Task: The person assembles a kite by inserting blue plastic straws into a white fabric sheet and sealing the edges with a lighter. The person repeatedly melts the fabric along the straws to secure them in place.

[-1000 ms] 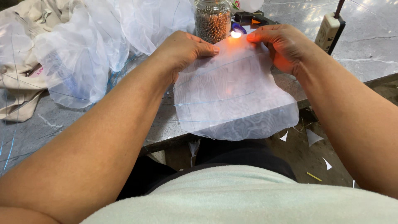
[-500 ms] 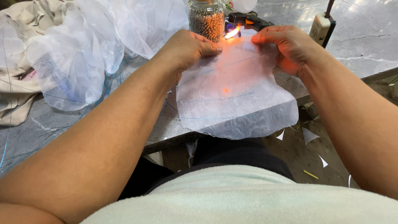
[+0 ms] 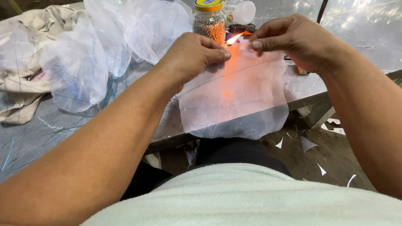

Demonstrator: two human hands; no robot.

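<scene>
At table [image 3: 54, 134], both hands' fingers [image 3: 217, 53] pinched shut on mesh sheet [image 3: 234, 100].

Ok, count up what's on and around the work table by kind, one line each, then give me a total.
Hands pinching the sheet: 2, left hand, right hand
Held translucent mesh sheet: 1
Flame: 1
Yellow-lidded jar of beads: 1
White plastic container: 1
Pile of white mesh bags: 1
Beige cloth: 1
Total: 8

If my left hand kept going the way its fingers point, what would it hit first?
Probably the small flame just past the left hand, then the right hand's fingertips; depth is unclear.
</scene>
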